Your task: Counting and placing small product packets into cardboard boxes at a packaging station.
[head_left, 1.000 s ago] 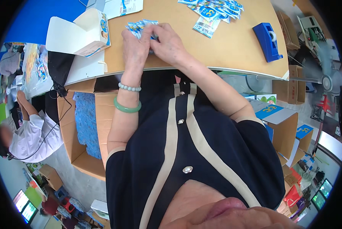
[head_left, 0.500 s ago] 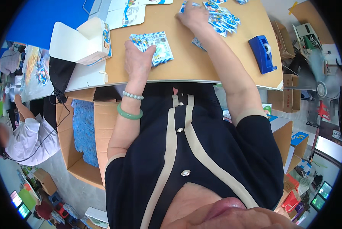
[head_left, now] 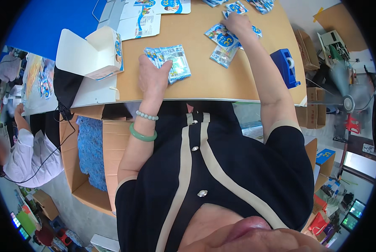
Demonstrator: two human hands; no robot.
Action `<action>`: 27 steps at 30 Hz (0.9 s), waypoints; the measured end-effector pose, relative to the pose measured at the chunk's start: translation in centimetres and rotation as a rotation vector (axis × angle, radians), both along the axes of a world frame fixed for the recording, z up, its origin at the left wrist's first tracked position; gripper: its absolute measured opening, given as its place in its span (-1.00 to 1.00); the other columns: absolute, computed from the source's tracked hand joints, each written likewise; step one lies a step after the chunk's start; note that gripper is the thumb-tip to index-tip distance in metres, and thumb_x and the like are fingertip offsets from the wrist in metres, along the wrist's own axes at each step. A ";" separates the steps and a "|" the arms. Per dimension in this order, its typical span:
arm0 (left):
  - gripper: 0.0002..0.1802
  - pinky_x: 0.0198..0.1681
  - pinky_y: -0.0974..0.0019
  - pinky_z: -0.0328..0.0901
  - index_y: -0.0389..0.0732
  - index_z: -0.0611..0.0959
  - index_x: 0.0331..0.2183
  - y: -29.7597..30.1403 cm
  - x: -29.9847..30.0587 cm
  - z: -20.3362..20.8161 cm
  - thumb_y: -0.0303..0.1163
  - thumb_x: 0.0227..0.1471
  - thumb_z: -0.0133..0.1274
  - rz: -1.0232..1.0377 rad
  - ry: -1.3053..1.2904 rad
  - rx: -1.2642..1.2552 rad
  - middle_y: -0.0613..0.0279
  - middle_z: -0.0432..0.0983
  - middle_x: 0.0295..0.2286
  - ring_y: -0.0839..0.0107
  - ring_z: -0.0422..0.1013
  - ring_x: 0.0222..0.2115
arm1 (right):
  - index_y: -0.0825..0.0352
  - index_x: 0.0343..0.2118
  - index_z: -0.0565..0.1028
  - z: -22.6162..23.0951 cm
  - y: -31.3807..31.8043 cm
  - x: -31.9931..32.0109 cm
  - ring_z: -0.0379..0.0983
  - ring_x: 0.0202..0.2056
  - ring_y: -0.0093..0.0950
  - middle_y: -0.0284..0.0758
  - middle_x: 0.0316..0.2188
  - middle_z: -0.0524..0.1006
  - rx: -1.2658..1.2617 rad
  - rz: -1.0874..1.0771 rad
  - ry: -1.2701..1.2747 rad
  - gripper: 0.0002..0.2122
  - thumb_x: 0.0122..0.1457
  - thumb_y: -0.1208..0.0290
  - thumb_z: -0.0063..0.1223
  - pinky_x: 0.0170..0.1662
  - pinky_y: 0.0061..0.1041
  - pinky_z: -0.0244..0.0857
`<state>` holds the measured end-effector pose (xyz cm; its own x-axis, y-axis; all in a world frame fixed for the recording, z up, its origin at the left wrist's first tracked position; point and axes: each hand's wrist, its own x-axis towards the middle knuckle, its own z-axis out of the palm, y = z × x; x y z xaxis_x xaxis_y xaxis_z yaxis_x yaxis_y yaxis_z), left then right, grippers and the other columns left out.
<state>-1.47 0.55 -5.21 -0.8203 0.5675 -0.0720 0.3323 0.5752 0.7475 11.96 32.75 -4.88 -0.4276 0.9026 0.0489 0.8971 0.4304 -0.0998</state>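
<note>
My left hand [head_left: 152, 75] is closed round a small stack of flat blue-and-white sachets [head_left: 178, 63], thumb on top, near the front edge of the desk. A green bangle and a beaded bracelet are on that wrist. My right hand [head_left: 239, 26] reaches over a loose pile of sachets [head_left: 220, 35] farther back and to the right. Its fingers are bent down onto the sachets, the fingertips partly hidden. One sachet [head_left: 224, 56] lies back side up at the near edge of this pile.
An open white carton [head_left: 89, 52] stands on the left of the desk [head_left: 200, 86], with flattened printed cartons [head_left: 139, 26] behind it. A blue tape dispenser [head_left: 283, 67] is at the right edge. More sachets [head_left: 261, 5] lie at the back. A person in white [head_left: 36, 157] sits left.
My right hand has moved to the right across the pile, and the sachets under it lie differently, more spread toward me. My left hand still holds its stack. The view has shifted slightly.
</note>
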 end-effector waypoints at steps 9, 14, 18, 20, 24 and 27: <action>-0.35 -0.14 -0.03 0.33 -0.34 0.37 -0.16 -0.8 0.2 0.2 -0.15 -0.15 0.30 -0.028 0.004 0.002 -0.13 0.49 -0.21 -0.07 0.45 -0.17 | 0.31 -0.13 0.55 -3.2 5.4 5.8 0.53 -0.18 -0.13 -0.03 -0.25 0.59 0.058 -0.057 0.397 -0.67 0.06 0.29 0.00 -0.11 -0.25 0.37; -0.34 -0.15 -0.03 0.34 -0.37 0.38 -0.16 -2.1 0.2 -0.7 -0.13 -0.14 0.29 0.012 0.050 0.002 -0.16 0.49 -0.20 -0.09 0.46 -0.18 | 0.33 -0.07 0.50 0.6 -7.5 3.8 0.55 -0.25 -0.17 -0.04 -0.27 0.59 0.023 0.012 0.882 -0.65 0.06 0.38 -0.05 -0.17 -0.29 0.35; -0.36 -0.16 -0.03 0.34 -0.40 0.39 -0.17 -2.4 1.0 -1.4 -0.12 -0.12 0.26 0.013 0.056 0.054 -0.18 0.51 -0.22 -0.10 0.47 -0.20 | 0.36 -0.06 0.45 -2.0 -22.0 0.9 0.50 -0.21 -0.09 -0.09 -0.25 0.56 0.003 0.260 0.641 -0.67 0.14 0.34 -0.02 -0.12 -0.28 0.37; -0.37 -0.16 -0.03 0.35 -0.41 0.40 -0.17 -1.9 1.6 -1.5 -0.12 -0.11 0.25 0.005 0.049 0.088 -0.18 0.51 -0.23 -0.10 0.47 -0.21 | 0.37 -0.03 0.42 -3.5 -26.0 0.0 0.41 -0.08 -0.06 -0.07 -0.18 0.52 0.005 0.421 0.415 -0.64 0.16 0.29 0.01 -0.03 -0.24 0.32; -0.52 -0.23 -0.01 0.38 -0.43 0.49 -0.26 -3.0 1.3 -1.3 -0.20 -0.05 0.20 0.021 0.097 0.236 -0.18 0.55 -0.32 -0.10 0.50 -0.28 | 0.36 0.03 0.39 -4.2 -28.2 -1.4 0.34 0.03 -0.10 -0.07 -0.06 0.47 -0.112 0.364 0.720 -0.59 0.17 0.26 0.03 0.07 -0.26 0.25; -0.74 -0.28 -0.01 0.40 -0.37 0.55 -0.31 -5.2 4.2 -3.6 -0.37 -0.01 0.06 0.028 -0.062 0.389 -0.17 0.56 -0.36 -0.11 0.51 -0.32 | 0.35 0.14 0.34 -4.6 -30.1 1.2 0.34 0.08 -0.26 -0.13 0.09 0.40 -0.400 0.501 0.683 -0.54 0.20 0.29 0.04 0.13 -0.35 0.21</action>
